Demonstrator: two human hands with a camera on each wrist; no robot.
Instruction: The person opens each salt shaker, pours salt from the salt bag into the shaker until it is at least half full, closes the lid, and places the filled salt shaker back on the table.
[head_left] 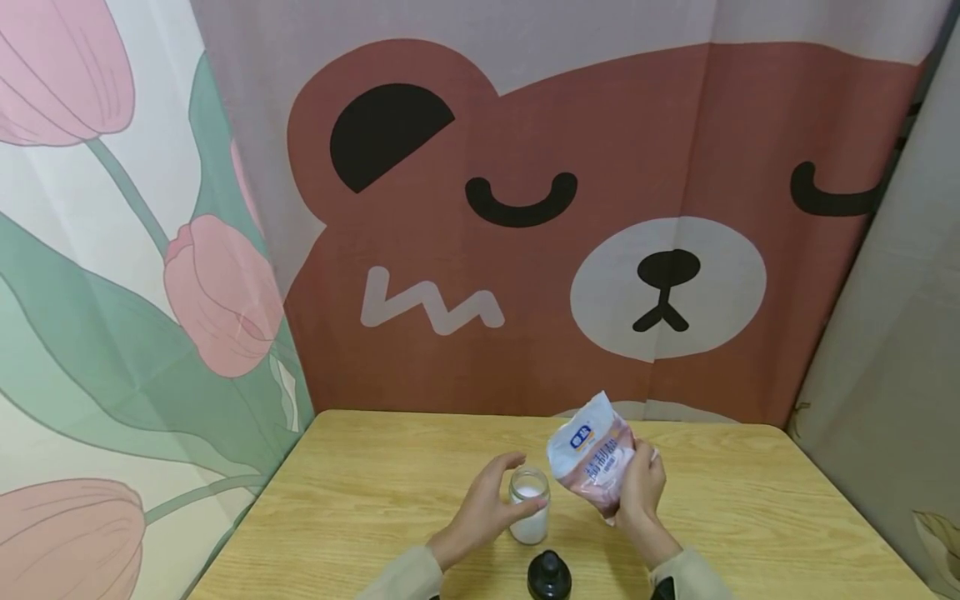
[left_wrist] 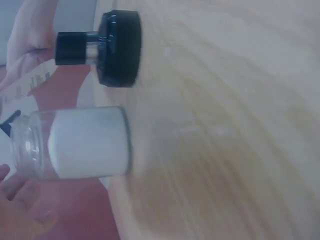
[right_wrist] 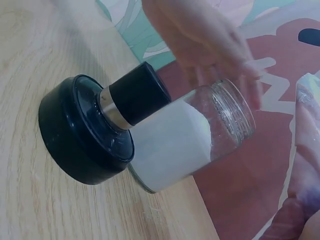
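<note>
A glass jar [head_left: 530, 528] stands upright and lidless on the table, filled with white powder to below its neck. My left hand [head_left: 483, 507] is spread around the jar's mouth, thumb in front and fingers at the far side. In the right wrist view, the fingers of this hand [right_wrist: 215, 45] reach close to the rim. My right hand [head_left: 643, 487] grips a pink and white plastic bag [head_left: 588, 457] with Chinese lettering, tilted above the table to the right of the jar. On the near side of the jar sits a black lid [head_left: 550, 577] with a knob and a silver band [left_wrist: 92, 48].
The wooden table [head_left: 375, 467] has its far edge against a curtain [head_left: 600, 125] printed with a brown bear. A tulip-patterned curtain [head_left: 142, 333] hangs at the left, and a pale curtain [head_left: 885, 358] at the right.
</note>
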